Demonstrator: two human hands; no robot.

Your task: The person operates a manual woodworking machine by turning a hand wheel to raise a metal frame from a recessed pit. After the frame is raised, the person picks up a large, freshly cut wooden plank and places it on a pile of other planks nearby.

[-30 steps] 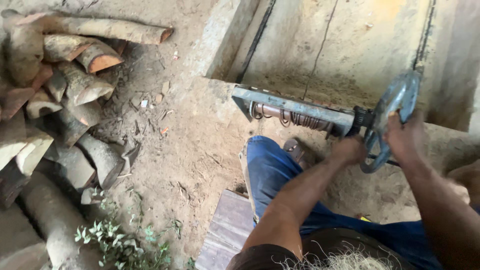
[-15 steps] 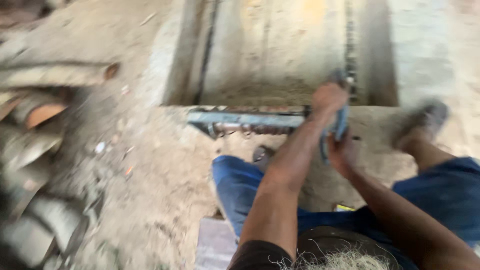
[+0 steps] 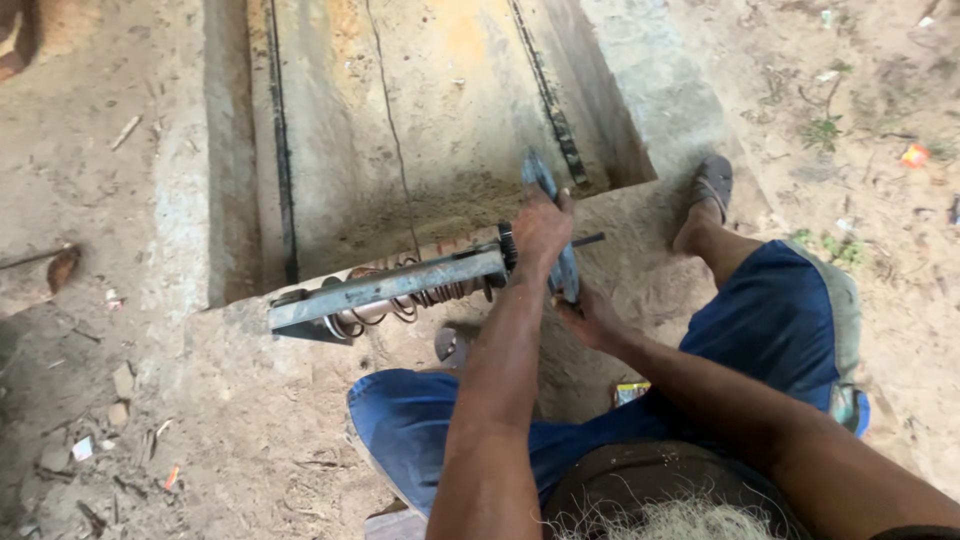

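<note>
We note left hand (image 3: 542, 228) and right hand (image 3: 590, 318) both clamped on the blue-grey handle (image 3: 556, 215) at the spring bar's (image 3: 385, 290) end; a slipping grip, apparently sandy, could let it snap back.

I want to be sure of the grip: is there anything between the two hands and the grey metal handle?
Nothing visible is in the way. The left hand closes over the upper part of the grey metal handle, and the right hand touches its lower end. The handle sits at the end of the angle bar with the spring.
</note>
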